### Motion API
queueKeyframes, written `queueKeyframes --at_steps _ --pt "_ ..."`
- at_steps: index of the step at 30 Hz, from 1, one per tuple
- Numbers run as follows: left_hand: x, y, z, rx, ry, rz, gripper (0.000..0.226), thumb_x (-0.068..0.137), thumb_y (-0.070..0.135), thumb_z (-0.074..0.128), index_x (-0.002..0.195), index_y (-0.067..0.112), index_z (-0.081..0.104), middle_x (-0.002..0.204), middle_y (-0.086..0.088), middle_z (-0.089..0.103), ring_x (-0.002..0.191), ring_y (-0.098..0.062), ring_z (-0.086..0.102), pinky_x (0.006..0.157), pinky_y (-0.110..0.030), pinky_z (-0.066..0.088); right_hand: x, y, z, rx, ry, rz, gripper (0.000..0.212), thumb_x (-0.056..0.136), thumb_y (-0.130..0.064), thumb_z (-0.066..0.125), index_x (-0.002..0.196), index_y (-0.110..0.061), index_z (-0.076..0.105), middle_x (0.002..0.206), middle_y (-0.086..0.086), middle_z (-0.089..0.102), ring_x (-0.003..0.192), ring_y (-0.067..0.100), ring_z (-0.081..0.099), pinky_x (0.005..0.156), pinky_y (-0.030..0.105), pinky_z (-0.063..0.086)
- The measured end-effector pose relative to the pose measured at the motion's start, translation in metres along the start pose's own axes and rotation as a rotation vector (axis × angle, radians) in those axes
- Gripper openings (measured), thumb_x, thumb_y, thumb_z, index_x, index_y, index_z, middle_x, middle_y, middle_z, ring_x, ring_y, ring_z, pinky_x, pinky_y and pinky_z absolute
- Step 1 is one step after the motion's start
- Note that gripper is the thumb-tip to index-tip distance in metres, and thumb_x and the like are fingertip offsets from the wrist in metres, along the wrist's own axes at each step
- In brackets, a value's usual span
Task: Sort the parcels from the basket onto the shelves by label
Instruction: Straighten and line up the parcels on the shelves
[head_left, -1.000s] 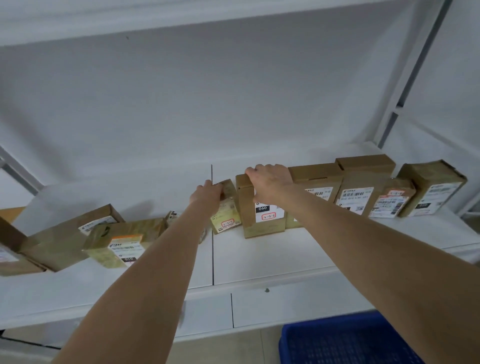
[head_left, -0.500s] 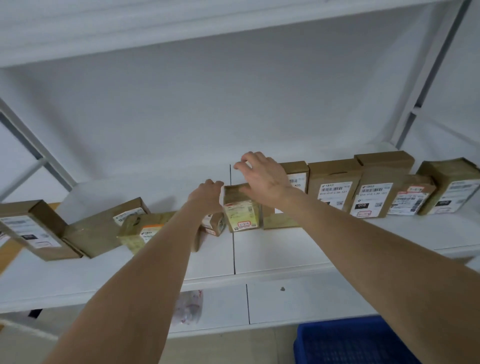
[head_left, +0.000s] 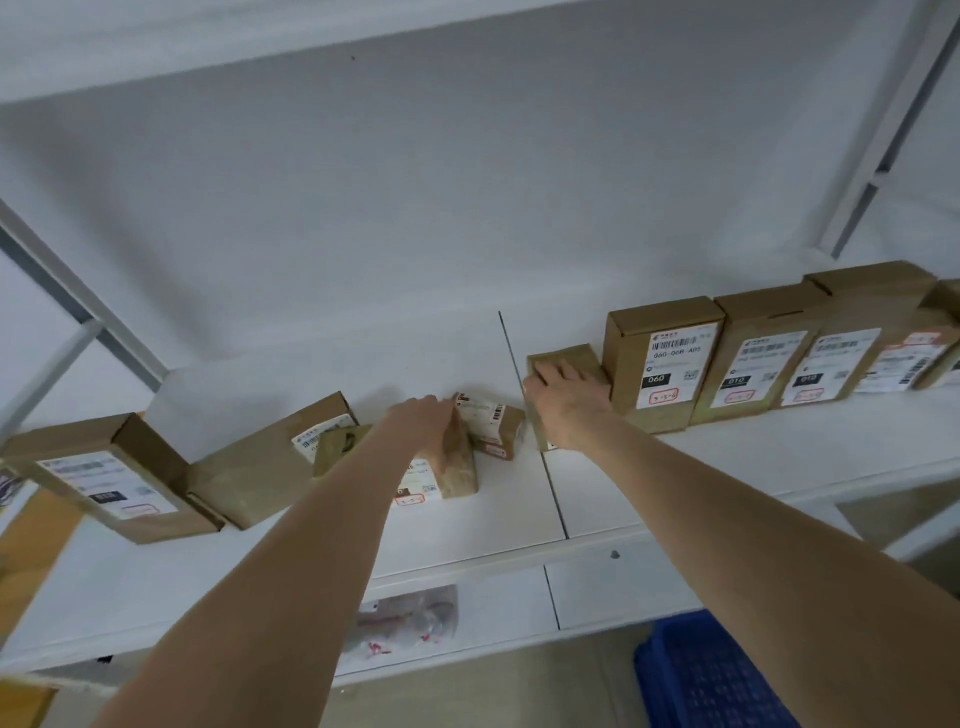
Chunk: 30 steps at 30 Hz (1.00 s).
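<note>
Right hand (head_left: 569, 410) fingers (head_left: 558, 371) curled over small parcel (head_left: 584, 358) top, just beside upright row (head_left: 662, 358) on shelf (head_left: 727, 467), left hand (head_left: 418, 421) fingers touching leaning parcel (head_left: 460, 467), grip unclear

A white wall (head_left: 363, 208) backs a white shelf (head_left: 511, 512), with another board (head_left: 208, 41) overhead. Pale uprights (head_left: 891, 130) stand at both sides. Beige floor (head_left: 457, 701) shows below. Light is soft, even.

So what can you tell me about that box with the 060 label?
The 060 box is plain brown cardboard, standing upright on the white shelf. Its front carries a white label with a barcode, a black 060 patch and a red-outlined sticker. A smaller box under the right hand abuts its left side.
</note>
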<state>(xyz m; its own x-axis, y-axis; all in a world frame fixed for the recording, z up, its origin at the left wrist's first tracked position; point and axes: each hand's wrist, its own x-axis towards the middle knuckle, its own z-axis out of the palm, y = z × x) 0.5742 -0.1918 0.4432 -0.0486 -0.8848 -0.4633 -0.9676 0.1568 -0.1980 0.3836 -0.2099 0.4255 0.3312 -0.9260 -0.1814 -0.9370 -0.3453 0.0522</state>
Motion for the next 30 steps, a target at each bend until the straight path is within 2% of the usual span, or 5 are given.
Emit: queueKeyframes --at_steps 6,9,13,22,30 --pt "0.003 -0.009 0.008 0.032 0.041 0.012 0.092 0.068 0.039 0.080 0.142 0.016 0.029 0.128 -0.007 0.042 0.119 -0.027 0.048 0.084 -0.039 0.045 0.020 -0.051 0.001 0.036 0.101 -0.181 0.072 0.090 -0.034 0.062 0.149 -0.019 0.022 0.154 0.007 0.021 0.140 0.026 0.026 0.109 0.039 0.032" --pt "0.003 -0.019 0.013 0.044 0.075 0.000 0.085 0.069 0.039 0.079 0.138 0.016 0.033 0.124 -0.006 0.043 0.116 -0.025 0.050 0.076 -0.036 0.043 0.033 -0.067 0.011 0.062 -0.015 -0.144 0.083 0.090 -0.016 0.061 0.153 -0.021 0.007 0.157 0.007 0.014 0.139 0.031 0.031 0.104 0.041 0.038" --pt "0.002 -0.035 0.015 0.028 0.073 -0.028 0.083 0.073 0.036 0.077 0.139 0.015 0.031 0.126 -0.007 0.043 0.116 -0.026 0.050 0.072 -0.034 0.041 0.039 -0.067 0.010 0.040 -0.088 -0.078 0.078 0.083 -0.002 0.063 0.148 -0.017 0.021 0.139 0.009 0.037 0.119 0.035 0.053 0.088 0.041 0.046" --pt "0.009 -0.038 0.016 -0.116 0.087 -0.040 0.088 0.075 0.029 0.076 0.145 0.018 0.023 0.131 -0.007 0.039 0.120 -0.027 0.046 0.074 -0.036 0.045 0.038 -0.068 0.012 -0.014 -0.088 -0.127 0.066 0.081 0.004 0.061 0.138 -0.014 0.035 0.131 0.010 0.036 0.115 0.031 0.050 0.075 0.036 0.044" --pt "-0.006 -0.061 0.014 -0.134 0.094 -0.076 0.113 0.067 0.035 0.082 0.150 0.018 0.008 0.146 -0.009 0.030 0.132 -0.029 0.036 0.096 -0.046 0.046 0.040 -0.087 -0.005 0.175 0.037 -0.226 0.113 0.070 -0.054 0.076 0.153 -0.025 0.004 0.158 0.007 0.011 0.146 0.027 0.014 0.115 0.045 0.024"
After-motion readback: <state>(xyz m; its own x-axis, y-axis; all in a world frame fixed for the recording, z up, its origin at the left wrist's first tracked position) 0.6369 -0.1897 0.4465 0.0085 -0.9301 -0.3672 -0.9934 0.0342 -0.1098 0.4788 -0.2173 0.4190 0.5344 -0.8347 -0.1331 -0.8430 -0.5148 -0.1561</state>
